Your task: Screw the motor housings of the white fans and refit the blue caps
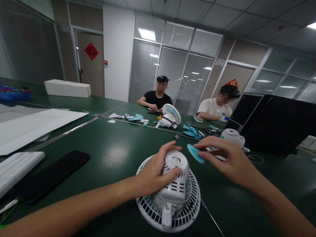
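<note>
A small white fan (174,191) lies grille-down on the green table, its round motor housing facing up. My left hand (161,170) is wrapped around that housing, with the thumb across its near side. To the right and a little above the fan, my right hand (226,156) pinches a light-blue oval plastic piece (195,153) between thumb and fingers, apart from the housing. A thin metal rod (215,222), perhaps a screwdriver shaft, rests on the table beside the grille; its other end is hidden by the fan.
A black phone (52,176) and a white power strip (8,176) lie at left. Blue fan blades (192,131) and another white fan (171,116) are farther back. A large black case (280,122) stands at right. Two people (159,96) sit across the table.
</note>
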